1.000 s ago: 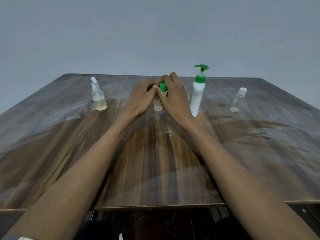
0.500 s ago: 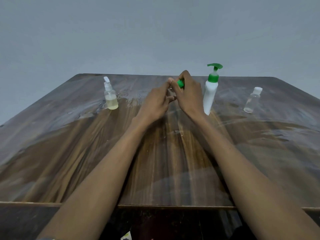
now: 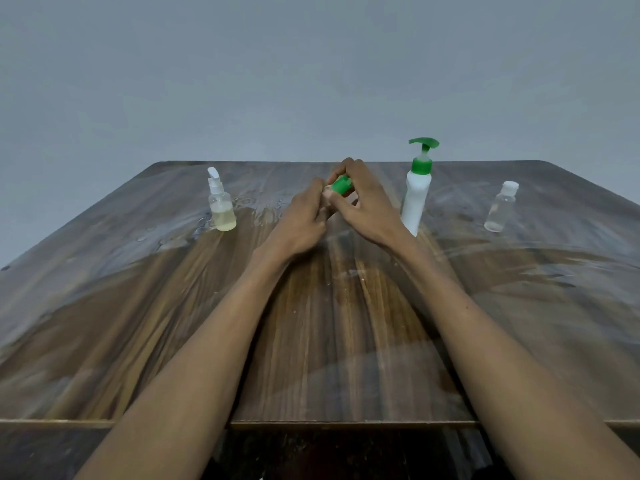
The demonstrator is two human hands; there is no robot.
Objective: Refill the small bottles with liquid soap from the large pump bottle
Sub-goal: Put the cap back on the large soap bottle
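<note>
At frame centre, above the wooden counter, the left hand curls round a small bottle, mostly hidden, while the right hand pinches its green cap. Right of them stands the white pump bottle; a part-filled spray bottle at left, clear bottle at right.

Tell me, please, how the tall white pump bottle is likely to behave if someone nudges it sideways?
The white pump bottle is tall and narrow and appears to lean, so it would probably tip rather than slide. The table around it looks wet and streaked, so its base may skid. Its fill level is hidden, so weight is uncertain.
</note>
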